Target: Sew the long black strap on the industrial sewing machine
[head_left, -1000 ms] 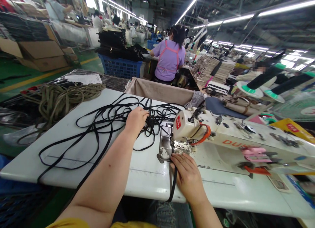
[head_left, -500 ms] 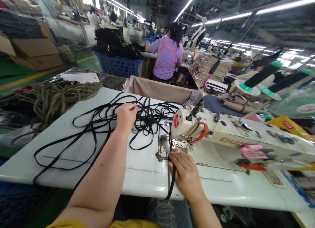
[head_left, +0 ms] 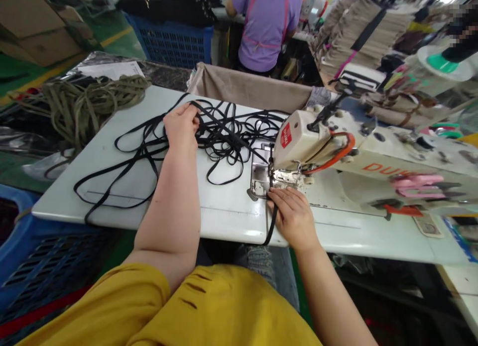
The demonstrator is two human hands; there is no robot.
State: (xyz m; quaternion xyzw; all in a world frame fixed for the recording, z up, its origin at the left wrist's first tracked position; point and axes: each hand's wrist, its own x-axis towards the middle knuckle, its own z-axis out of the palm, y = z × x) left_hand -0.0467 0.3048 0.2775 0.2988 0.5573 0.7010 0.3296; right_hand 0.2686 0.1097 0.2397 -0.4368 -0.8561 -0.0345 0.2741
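Note:
A long black strap [head_left: 224, 137] lies in tangled loops on the white table [head_left: 224, 211]. My left hand [head_left: 181, 127] is closed on a taut length of it at the far side of the pile. My right hand [head_left: 293, 214] rests flat on the strap in front of the presser foot of the cream sewing machine [head_left: 313, 142], fingers pressed together on it. From under that hand the strap hangs over the table's front edge.
A heap of olive webbing [head_left: 82, 102] lies at the table's left end. A beige fabric bin [head_left: 250, 87] stands behind the table. A person in a purple top [head_left: 267, 22] works further back. A blue crate [head_left: 33, 256] sits at the lower left.
My left hand has drawn the strap away from the machine toward the far left, pulling it taut. The view has tilted down. My right hand stays by the presser foot.

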